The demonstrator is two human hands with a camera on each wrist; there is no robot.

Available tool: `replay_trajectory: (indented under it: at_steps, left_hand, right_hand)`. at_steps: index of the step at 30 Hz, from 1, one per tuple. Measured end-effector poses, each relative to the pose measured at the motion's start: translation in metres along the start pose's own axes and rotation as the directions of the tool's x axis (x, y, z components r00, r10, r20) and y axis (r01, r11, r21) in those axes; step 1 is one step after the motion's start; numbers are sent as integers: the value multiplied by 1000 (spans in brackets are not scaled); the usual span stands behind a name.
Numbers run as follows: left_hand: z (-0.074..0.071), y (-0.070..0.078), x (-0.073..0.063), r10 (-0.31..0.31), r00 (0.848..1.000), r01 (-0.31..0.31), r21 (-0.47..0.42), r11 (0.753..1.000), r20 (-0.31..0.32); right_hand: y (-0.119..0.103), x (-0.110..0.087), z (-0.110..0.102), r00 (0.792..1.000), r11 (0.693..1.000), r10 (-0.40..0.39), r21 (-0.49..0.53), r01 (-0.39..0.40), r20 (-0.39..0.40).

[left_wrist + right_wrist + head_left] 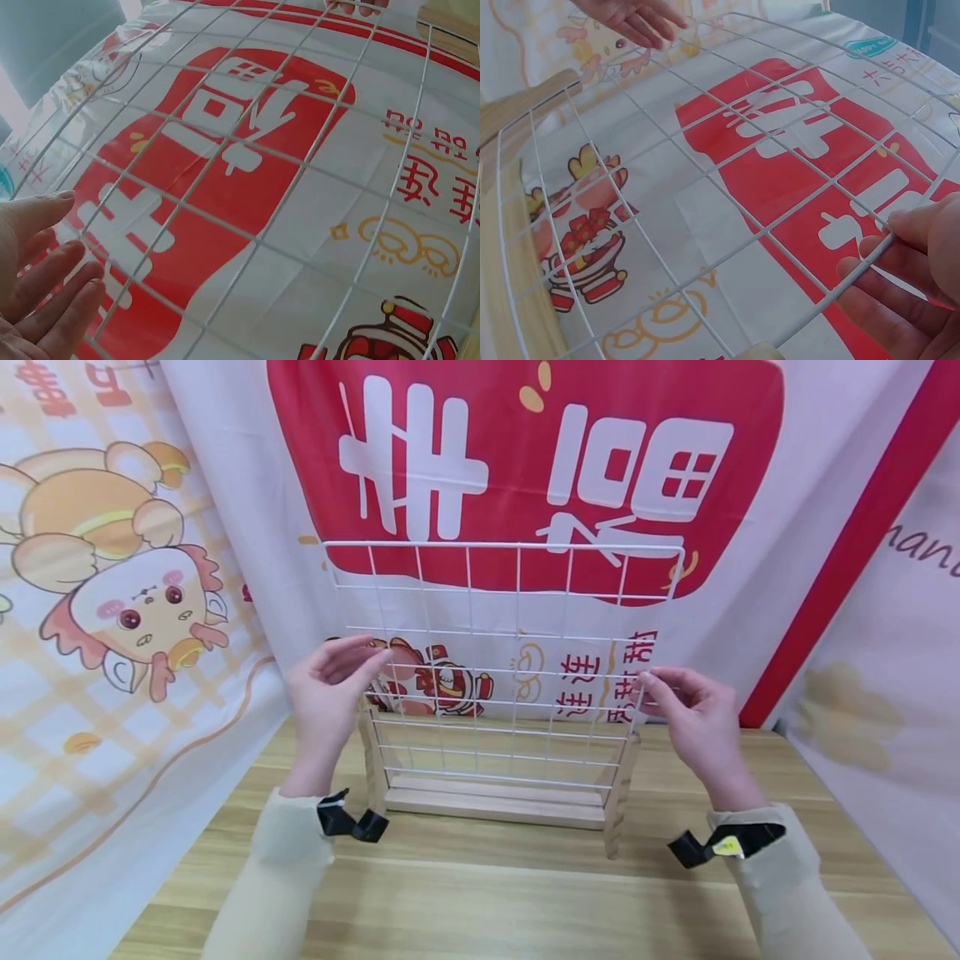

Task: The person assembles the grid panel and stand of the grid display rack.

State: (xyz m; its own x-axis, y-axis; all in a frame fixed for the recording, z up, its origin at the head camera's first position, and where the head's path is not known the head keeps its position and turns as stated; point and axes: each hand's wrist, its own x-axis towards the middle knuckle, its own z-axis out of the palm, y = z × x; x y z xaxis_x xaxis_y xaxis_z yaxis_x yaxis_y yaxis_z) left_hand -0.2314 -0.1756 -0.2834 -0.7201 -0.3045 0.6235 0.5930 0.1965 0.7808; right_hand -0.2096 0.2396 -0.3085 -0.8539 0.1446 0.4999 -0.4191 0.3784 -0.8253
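A white wire grid panel [517, 635] stands upright, leaning slightly, in a light wooden stand [495, 806] with a leg at each side. My right hand [697, 710] pinches the panel's right edge wire between thumb and fingers, as the right wrist view shows at the wire beside the fingertips [851, 268]. At the opposite edge, my left hand [330, 693] is held with thumb and fingers apart, gripping nothing. The left wrist view shows that hand's relaxed fingers [64, 300] beside the grid; whether they touch it I cannot tell.
The stand rests on a wood-grain table [480, 902]. Behind hangs a white cloth with a large red patch [510, 468] and printed figures. A cartoon-printed cloth [112, 543] covers the left side, and another pale cloth [885, 677] is on the right. Black straps [348, 822] circle both wrists.
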Motion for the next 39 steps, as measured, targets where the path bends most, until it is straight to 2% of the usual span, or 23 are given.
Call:
replay_trajectory:
  at_steps: [3, 6, 9, 12, 15, 19, 24, 29, 39]
  left_hand:
    - [-16, -9, -1, -12, 993, 11, -11, 1000, -121]
    - [-27, -18, 1, -37, 986, 37, -2, 999, -163]
    - [-32, -25, 3, -90, 989, 94, 28, 995, -115]
    - [-29, -32, 6, -145, 988, 148, 74, 986, -49]
    - [-24, -35, 9, -173, 985, 174, 85, 981, -20]
    - [-21, -35, 13, -147, 989, 148, 55, 987, -22]
    - [-22, -34, 12, -108, 994, 109, 80, 991, -23]
    - [-23, -39, 8, -103, 995, 104, 98, 990, -20]
    - [-24, -42, 6, -101, 995, 101, 86, 991, -14]
  right_hand:
    - [-1, 0, 0, 1000, 1000, 4, -5, -4, 2]
    - [-1, 0, 0, 1000, 1000, 10, -10, -10, 2]
    - [-1, 0, 1, 1000, 1000, 17, -10, -17, 4]
    - [0, 0, -1, 1000, 1000, 14, -5, -14, 5]
    - [0, 0, -3, 1000, 1000, 5, 0, -5, 13]
    - [1, -1, -4, 1000, 1000, 15, 19, -16, 27]
    - [6, -3, -3, 1000, 1000, 9, 25, -10, 28]
    - [12, -6, -2, 999, 999, -1, 37, -1, 32]
    - [16, -5, -1, 998, 998, 36, 42, -38, 45]
